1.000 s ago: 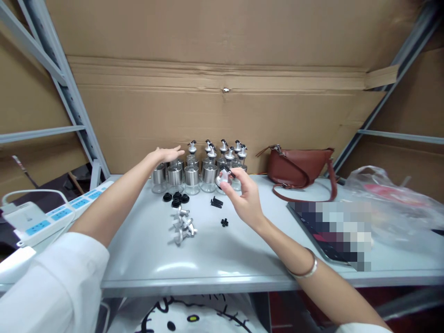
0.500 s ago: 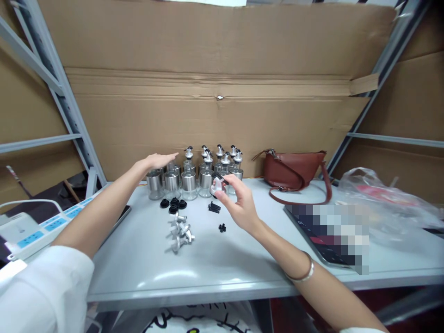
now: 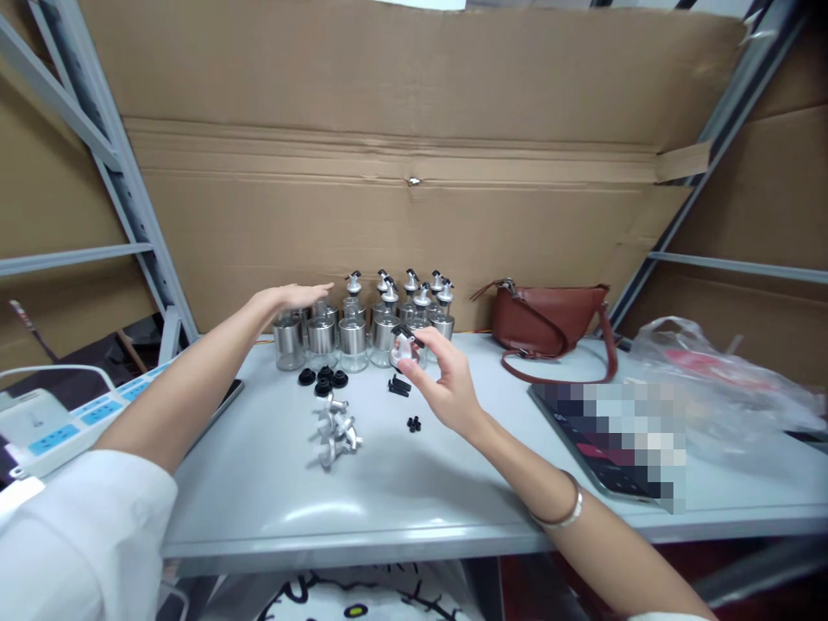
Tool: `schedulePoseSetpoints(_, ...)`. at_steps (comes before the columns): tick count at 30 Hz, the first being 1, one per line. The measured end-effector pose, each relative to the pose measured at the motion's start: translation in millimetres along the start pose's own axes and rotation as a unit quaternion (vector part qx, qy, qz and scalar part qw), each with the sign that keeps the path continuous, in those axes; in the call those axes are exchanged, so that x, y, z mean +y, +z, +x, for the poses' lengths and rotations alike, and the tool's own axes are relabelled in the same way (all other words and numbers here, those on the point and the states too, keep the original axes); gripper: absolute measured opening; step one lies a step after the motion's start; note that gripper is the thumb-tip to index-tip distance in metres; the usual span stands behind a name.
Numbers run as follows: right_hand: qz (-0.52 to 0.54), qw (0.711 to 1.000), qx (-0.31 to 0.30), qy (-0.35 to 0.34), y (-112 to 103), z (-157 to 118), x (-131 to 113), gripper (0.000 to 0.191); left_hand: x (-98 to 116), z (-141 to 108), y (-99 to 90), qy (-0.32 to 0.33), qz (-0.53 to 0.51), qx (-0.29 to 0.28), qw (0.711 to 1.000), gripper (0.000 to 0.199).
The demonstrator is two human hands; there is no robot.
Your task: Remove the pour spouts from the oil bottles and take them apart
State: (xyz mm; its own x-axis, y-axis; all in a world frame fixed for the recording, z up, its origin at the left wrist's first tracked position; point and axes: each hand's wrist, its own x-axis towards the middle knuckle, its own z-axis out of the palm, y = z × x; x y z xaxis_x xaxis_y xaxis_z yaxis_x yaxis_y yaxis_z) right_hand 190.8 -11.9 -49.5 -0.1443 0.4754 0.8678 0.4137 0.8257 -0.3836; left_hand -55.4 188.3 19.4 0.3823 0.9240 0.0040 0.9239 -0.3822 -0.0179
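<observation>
My left hand [image 3: 296, 297] is stretched out flat, palm down, over the left end of a group of glass bottles with steel sleeves [image 3: 322, 335]. Whether it touches a bottle top cannot be made out. Between thumb and fingers, my right hand [image 3: 446, 379] grips a silver pourer spout with a black flap [image 3: 404, 347], held in front of the bottles. Several bottles behind carry similar pourer spouts [image 3: 389, 291]. On the table lie black rubber stoppers [image 3: 324, 380], loose silver spout bodies [image 3: 335, 433], black flaps [image 3: 399, 386] and small black caps [image 3: 414, 423].
A brown leather bag [image 3: 549, 319] stands at the back right. Nearer are a dark tablet-like device [image 3: 582, 440], partly blurred, and a clear plastic bag [image 3: 718, 371]. At left lies a power strip [image 3: 84, 418]. A cardboard wall [image 3: 414, 233] closes the back.
Both hands stay almost where they were; the right still grips the pourer spout, now tilted slightly differently. The whole view has shifted a little.
</observation>
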Motion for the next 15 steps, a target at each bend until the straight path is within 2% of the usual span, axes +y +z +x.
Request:
schedulePoseSetpoints(7, -0.002, 1.0, -0.005, -0.007, -0.2, 0.4, -1.9, 0.013, -3.3, 9.8, -5.6, 0.047, -0.005, 0.008, 0.999, 0.058)
schedulePoseSetpoints(12, 0.001, 1.0, -0.003, -0.013, -1.8, 1.8, -5.5, 0.012, 3.6, 11.7, -12.8, 0.033, 0.01, 0.059, 0.998, 0.066)
schedulePoseSetpoints(15, 0.004, 1.0, -0.009, -0.015, -1.5, 1.9, -6.3, 0.013, 8.1, 11.2, -7.9, 0.014, 0.021, 0.059, 0.998, 0.066)
